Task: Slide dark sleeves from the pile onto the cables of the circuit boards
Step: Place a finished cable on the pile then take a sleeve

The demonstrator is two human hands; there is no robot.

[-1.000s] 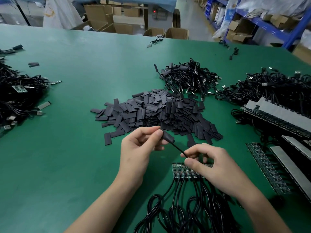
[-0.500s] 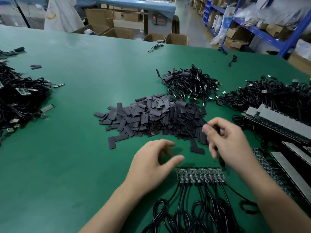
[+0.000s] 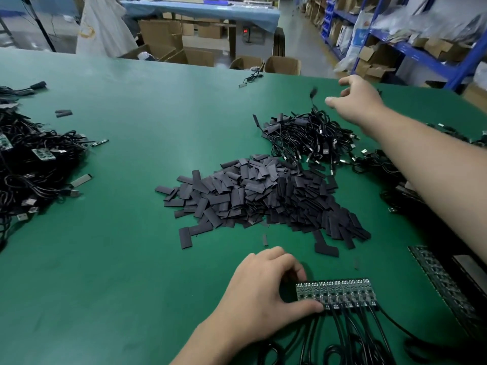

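A heap of flat dark sleeves (image 3: 263, 196) lies mid-table on the green mat (image 3: 118, 246). Close to me, a strip of small circuit boards (image 3: 342, 292) trails several black cables (image 3: 350, 338) toward me. My left hand (image 3: 261, 293) pinches the strip's left end between thumb and fingers. My right hand (image 3: 358, 101) is stretched far out over a pile of cables (image 3: 311, 138) behind the sleeves, fingers spread and holding nothing. A blurred cable end (image 3: 313, 94) hangs in the air just left of that hand.
A tangle of cables with small boards (image 3: 29, 164) covers the left side. More board strips (image 3: 448, 285) and cables lie along the right edge under my right forearm. Two loose sleeves (image 3: 63, 113) sit far left. Cardboard boxes (image 3: 282, 65) and blue shelving (image 3: 411, 48) stand beyond the table.
My right hand swung from beside the board strip out over the far cable pile and opened, releasing the cable. My left hand dropped onto the strip's left end and pinched it.
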